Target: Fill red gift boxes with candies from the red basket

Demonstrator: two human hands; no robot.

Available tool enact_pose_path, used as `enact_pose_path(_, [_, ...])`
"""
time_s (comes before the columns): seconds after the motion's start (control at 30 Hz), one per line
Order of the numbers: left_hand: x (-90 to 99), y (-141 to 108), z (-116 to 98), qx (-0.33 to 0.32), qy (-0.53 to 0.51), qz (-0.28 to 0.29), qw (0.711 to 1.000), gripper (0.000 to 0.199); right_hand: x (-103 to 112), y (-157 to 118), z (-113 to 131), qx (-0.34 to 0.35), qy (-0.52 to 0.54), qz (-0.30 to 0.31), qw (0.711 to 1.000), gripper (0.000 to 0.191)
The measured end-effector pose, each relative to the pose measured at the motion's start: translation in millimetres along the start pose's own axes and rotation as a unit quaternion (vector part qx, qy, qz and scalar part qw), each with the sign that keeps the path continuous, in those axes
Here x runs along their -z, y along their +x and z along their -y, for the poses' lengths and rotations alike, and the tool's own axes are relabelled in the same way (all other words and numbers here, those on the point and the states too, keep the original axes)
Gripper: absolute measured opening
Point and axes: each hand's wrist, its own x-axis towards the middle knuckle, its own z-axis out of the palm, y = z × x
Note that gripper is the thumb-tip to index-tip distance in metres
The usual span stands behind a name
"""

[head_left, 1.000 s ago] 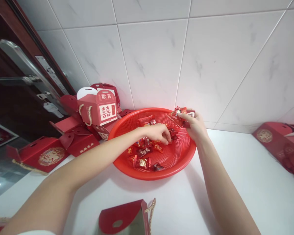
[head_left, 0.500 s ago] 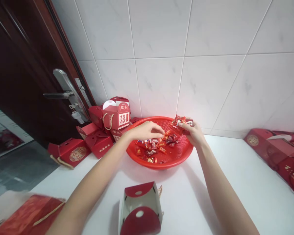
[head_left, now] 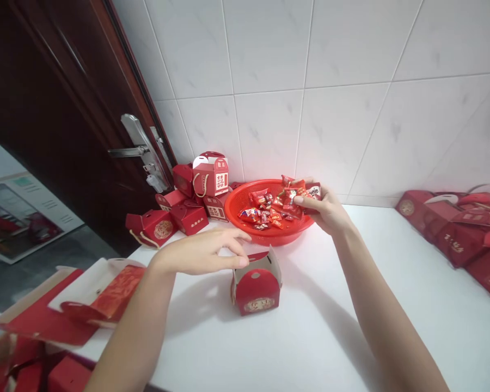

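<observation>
My right hand is closed round a bunch of wrapped candies, raised over the right side of a red plastic basket. More wrapped candies lie in the basket. Nearer to me stands an open red gift box with a gold emblem on its front and a pale inside. My left hand hovers at the box's upper left, fingers apart and nothing in them. Whether its thumb touches the box rim I cannot tell.
Several red gift boxes are stacked by the tiled wall near the door. Flat red cartons lie at the right. Opened boxes and red packaging fill the left front of the white table.
My left hand has come back from the basket to the open box, its fingers spread. The right hand still holds candies over the basket. The camera view has shifted.
</observation>
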Motion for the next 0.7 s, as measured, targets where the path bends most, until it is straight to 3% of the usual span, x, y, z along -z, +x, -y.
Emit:
enact_pose_path(0.2, [-24.3, -1.9, -5.2, 0.070, 0.039, -0.005, 0.997, 0.036, -32.3, -24.0, 5.2, 0.038, -0.112, 0.104, 0.988, 0.034])
enact_pose_path(0.33, [-36.4, 6.3, -3.8, 0.043, 0.026, -0.051, 0.997, 0.028, -44.6, -33.3, 12.3, 0.089, -0.220, 0.145, 0.961, 0.027])
enact_pose_path(0.43, [-46.9, 20.5, -2.9, 0.026, -0.023, -0.094, 0.995, 0.040, -46.7, -37.7, 18.2, 0.104, -0.263, 0.174, 0.943, 0.023])
enact_pose_path(0.53, [-56.9, 35.3, -5.3, 0.031, -0.089, -0.133, 0.987, 0.035, -44.4, -41.3, 24.5, 0.103, -0.303, 0.188, 0.929, 0.021])
enact_pose_path(0.63, [-60.9, 42.7, -11.0, 0.030, -0.107, -0.123, 0.986, 0.023, -39.6, -43.6, 31.0, 0.103, -0.326, 0.203, 0.918, 0.022])
enact_pose_path(0.7, [-60.7, 44.6, -15.1, 0.014, -0.111, -0.118, 0.987, 0.029, -36.4, -44.5, 34.8, 0.103, -0.351, 0.216, 0.905, 0.022])
